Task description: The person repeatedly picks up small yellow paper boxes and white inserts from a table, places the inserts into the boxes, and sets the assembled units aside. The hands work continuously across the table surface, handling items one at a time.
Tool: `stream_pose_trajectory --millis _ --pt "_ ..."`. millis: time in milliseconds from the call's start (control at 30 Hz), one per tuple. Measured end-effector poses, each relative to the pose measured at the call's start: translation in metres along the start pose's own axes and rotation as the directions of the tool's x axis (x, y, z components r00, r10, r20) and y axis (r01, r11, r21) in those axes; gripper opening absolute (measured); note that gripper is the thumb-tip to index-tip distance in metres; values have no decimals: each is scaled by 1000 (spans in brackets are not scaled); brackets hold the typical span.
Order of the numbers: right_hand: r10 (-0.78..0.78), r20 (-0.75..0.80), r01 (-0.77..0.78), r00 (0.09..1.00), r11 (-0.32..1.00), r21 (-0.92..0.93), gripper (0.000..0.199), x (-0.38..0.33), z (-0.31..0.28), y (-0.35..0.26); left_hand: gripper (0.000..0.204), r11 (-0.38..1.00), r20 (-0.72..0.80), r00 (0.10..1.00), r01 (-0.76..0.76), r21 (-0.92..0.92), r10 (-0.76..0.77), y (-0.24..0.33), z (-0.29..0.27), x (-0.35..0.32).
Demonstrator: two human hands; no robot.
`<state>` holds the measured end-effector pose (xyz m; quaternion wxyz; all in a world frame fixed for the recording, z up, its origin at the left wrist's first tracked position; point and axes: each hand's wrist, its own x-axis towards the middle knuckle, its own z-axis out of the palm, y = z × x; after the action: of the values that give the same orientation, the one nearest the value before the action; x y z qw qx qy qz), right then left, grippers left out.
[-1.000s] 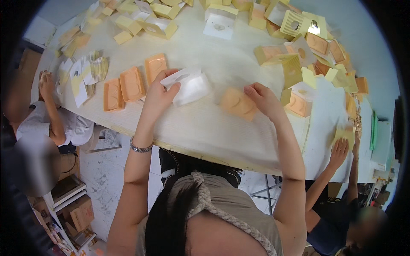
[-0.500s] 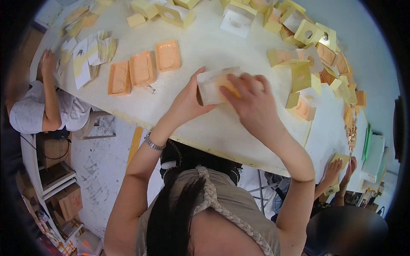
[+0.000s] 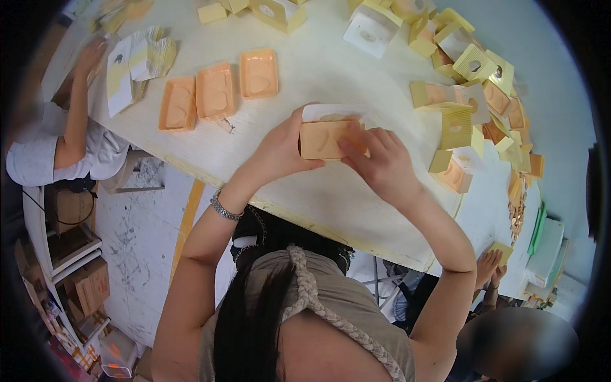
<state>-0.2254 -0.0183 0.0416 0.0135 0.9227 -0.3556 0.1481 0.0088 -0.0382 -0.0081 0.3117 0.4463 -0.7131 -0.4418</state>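
Note:
My left hand (image 3: pixel 280 141) is wrapped round the left end of a small open carton (image 3: pixel 334 112), its white inner flap standing up at the far side. A peach-coloured moulded tray (image 3: pixel 316 141) with a curved hollow sits in the carton. The fingers of my right hand (image 3: pixel 386 160) are bent over the tray's right end and grip it, covering that part. Beyond my left hand lie three similar peach trays, among them a left one (image 3: pixel 177 104), a middle one (image 3: pixel 216 92) and a right one (image 3: pixel 259 74).
Flattened yellow-and-white cartons (image 3: pixel 135 67) lie stacked at the left. Folded yellow boxes (image 3: pixel 474 62), some with trays inside, crowd the right side of the white table (image 3: pixel 356 204). A co-worker's arm (image 3: pixel 79 108) reaches in at far left; another person's hands (image 3: pixel 489 270) hold a box at lower right.
The peach tray, blurred under my right hand before, now lies in the carton with its face showing. My right hand has shifted to its right end. The view has moved slightly.

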Motion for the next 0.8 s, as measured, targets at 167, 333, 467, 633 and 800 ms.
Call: stream_pose_trajectory --millis 167,333,467,633,800 --pt "-40 9 40 999 999 17 29 5 3 -2 92 999 4 1000 -2 50 1 1 1 -1" --pt "-184 -24 185 983 983 17 28 15 -10 17 88 991 18 997 67 118 -69 6 -2 0" --pt "-195 -19 194 981 979 -58 27 9 0 17 87 991 -22 998 -62 119 66 -1 0 3" --pt "-115 141 117 983 993 -3 30 4 -12 6 85 991 49 999 -24 133 17 0 0 3" --pt "-9 -123 -10 992 988 -156 34 12 3 2 84 989 43 999 -36 146 30 2 0 2"
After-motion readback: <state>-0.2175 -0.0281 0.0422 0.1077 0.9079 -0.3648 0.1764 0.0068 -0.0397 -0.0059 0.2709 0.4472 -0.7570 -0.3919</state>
